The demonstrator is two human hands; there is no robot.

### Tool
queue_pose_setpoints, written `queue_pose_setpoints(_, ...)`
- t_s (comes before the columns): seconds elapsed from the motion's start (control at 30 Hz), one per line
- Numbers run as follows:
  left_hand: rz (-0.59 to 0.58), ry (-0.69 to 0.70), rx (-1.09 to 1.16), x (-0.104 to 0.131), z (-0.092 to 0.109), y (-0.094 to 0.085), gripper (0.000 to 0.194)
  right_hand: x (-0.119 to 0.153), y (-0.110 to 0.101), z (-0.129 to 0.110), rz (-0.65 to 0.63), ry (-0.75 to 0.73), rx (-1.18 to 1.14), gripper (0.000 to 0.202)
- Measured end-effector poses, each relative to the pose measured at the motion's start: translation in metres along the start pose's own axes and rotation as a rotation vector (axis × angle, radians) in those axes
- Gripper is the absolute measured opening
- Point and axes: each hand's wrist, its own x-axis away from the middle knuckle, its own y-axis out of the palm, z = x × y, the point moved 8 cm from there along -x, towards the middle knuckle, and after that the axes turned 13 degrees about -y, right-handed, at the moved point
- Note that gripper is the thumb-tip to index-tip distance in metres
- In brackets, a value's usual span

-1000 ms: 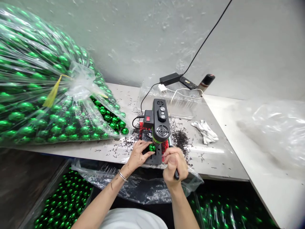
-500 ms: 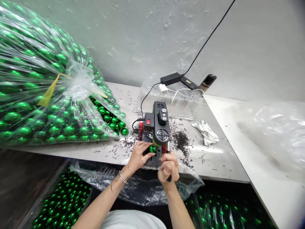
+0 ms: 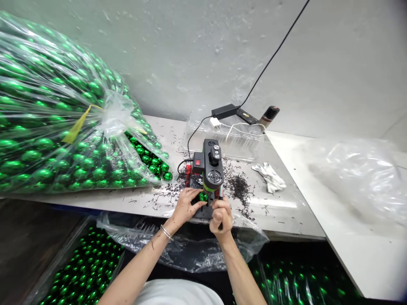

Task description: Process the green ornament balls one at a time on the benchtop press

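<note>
A small black drill-press-like machine with a red switch stands on the grey table. Under its head sits a shiny green ball, held between the thumb and fingers of my left hand. My right hand is wrapped round the black grip of the machine's lever, whose metal rod shows above my fingers. Dark curly shavings lie on both sides of the machine.
A large clear bag of green balls fills the left side. White gloves, a clear plastic tray, a power adapter and a dark-capped bottle lie around the machine. Below the edge are more green balls.
The view has shifted slightly. My right hand has moved a little up and left with the lever grip, which now stands more upright. My left hand keeps hold of the ball.
</note>
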Motion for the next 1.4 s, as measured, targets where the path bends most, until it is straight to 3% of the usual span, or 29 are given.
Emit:
queue_pose_setpoints(0.1, 0.013, -0.011, 0.008, -0.004, 0.002, -0.002, 0.034, -0.024, -0.008, -0.004, 0.044, 0.057, 0.006, 0.031)
queue_pose_setpoints(0.2, 0.043, -0.030, 0.018, 0.002, 0.006, -0.012, 0.033, -0.054, -0.015, -0.003, 0.070, 0.213, -0.008, 0.031)
queue_pose_setpoints(0.3, 0.032, 0.018, 0.024, 0.032, 0.014, -0.025, 0.037, -0.075, -0.016, -0.003, 0.045, 0.285, -0.047, 0.033)
queue_pose_setpoints(0.4, -0.057, 0.167, -0.015, 0.075, 0.022, -0.030, 0.043, -0.076, -0.016, -0.005, 0.063, 0.256, -0.057, 0.034)
queue_pose_setpoints(0.5, 0.030, 0.252, -0.079, 0.092, 0.021, -0.044, 0.049, -0.066, -0.016, -0.005, 0.099, 0.230, -0.037, 0.034)
queue_pose_setpoints(0.57, 0.199, 0.236, -0.133, 0.075, 0.018, -0.065, 0.044, -0.061, -0.015, -0.004, 0.105, 0.225, -0.027, 0.034)
queue_pose_setpoints(0.63, 0.328, 0.151, -0.245, 0.040, 0.014, -0.085, 0.034, -0.060, -0.014, -0.005, 0.100, 0.212, -0.031, 0.034)
queue_pose_setpoints(0.7, 0.279, -0.005, -0.446, -0.005, 0.004, -0.092, 0.028, -0.062, -0.014, -0.006, 0.095, 0.189, -0.040, 0.034)
queue_pose_setpoints(0.8, 0.071, -0.184, -0.689, -0.054, -0.016, -0.090, 0.018, -0.063, -0.014, -0.008, 0.081, 0.170, -0.039, 0.033)
queue_pose_setpoints(0.87, 0.004, -0.206, -0.717, -0.069, -0.023, -0.088, 0.013, -0.063, -0.014, -0.008, 0.074, 0.168, -0.032, 0.033)
queue_pose_setpoints(0.97, -0.026, -0.209, -0.707, -0.073, -0.029, -0.089, 0.014, -0.061, -0.014, -0.010, 0.074, 0.146, -0.032, 0.032)
queue_pose_setpoints(1.07, 0.037, -0.219, -0.480, -0.063, -0.022, -0.100, 0.025, -0.060, -0.013, -0.010, 0.071, 0.128, -0.036, 0.031)
queue_pose_setpoints(1.17, 0.048, -0.363, 0.102, -0.041, -0.023, -0.100, 0.044, -0.058, -0.013, -0.007, 0.073, 0.150, -0.027, 0.031)
queue_pose_setpoints(1.3, -0.101, -0.633, 0.763, -0.007, -0.033, -0.052, 0.046, -0.057, -0.015, -0.007, 0.085, 0.174, -0.026, 0.031)
queue_pose_setpoints(1.4, -0.117, -0.725, 0.867, 0.006, -0.038, -0.021, 0.043, -0.058, -0.014, -0.007, 0.056, 0.180, -0.023, 0.031)
